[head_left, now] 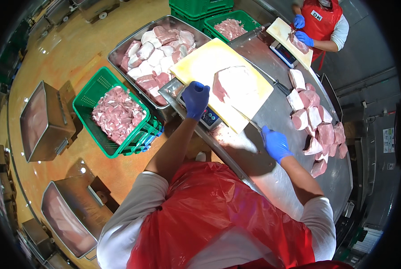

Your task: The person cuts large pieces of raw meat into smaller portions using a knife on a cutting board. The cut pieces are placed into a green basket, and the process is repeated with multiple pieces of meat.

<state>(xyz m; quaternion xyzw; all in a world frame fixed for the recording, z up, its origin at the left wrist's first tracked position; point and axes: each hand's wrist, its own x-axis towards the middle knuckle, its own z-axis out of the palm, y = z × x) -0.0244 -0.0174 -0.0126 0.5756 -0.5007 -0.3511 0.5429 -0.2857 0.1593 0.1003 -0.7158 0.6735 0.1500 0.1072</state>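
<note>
A large pale slab of pork (237, 86) lies on the white cutting board (191, 67), its pink cut side facing left. My right hand (276, 143), in a blue glove, grips a knife (253, 123) to the right of the board. The knife's thin blade points back toward the meat. At the board's left edge, over a digital scale (210, 118), my left hand (196, 99) is closed in a blue-gloved fist. Whatever may be inside that fist is hidden. A sharpening steel (279, 85) rests on the metal table (294, 179) beyond the board.
Left of the table stand a metal tub of pork pieces (157, 54) and a green basket of trimmings (118, 112). Pork blocks (317, 116) lie along the right side. Across the table a person in a red apron (321, 27) cuts meat. Metal carts (70, 215) stand at left.
</note>
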